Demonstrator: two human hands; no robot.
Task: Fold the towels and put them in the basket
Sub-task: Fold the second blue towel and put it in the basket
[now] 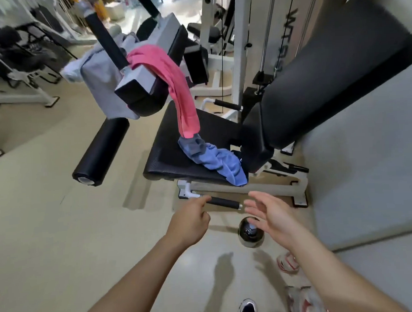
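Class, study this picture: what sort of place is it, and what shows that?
Most likely a gym: a black padded seat and backrest, a foam roller pad, and a white cable frame behind.
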